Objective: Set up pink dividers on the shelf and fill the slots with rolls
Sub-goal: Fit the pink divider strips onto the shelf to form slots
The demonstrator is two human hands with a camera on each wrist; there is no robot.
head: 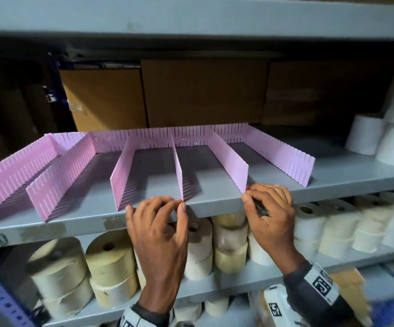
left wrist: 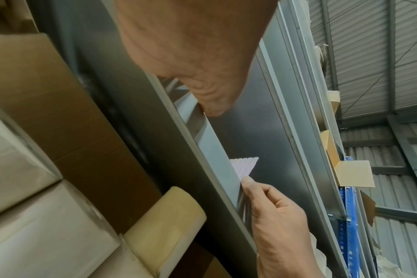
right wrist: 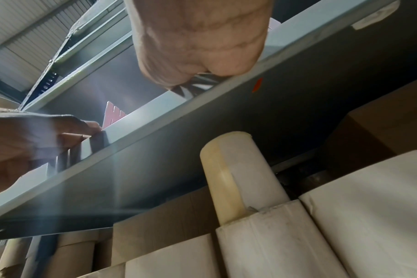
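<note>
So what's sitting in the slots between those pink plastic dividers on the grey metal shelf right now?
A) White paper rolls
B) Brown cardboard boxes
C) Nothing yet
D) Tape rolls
C: the head view shows only bare grey metal shelf between the pink plastic dividers; the white paper rolls stand off to the right, outside them.

Dividers (head: 229, 159) stand in a row on the shelf (head: 344, 171) across the frame's centre, joined to a back strip (head: 167, 135). Boxes (head: 203, 90) sit behind. Rolls (head: 385, 135) stack at right; more rolls (head: 111, 260) fill the lower shelf (head: 238, 283) beneath.
</note>
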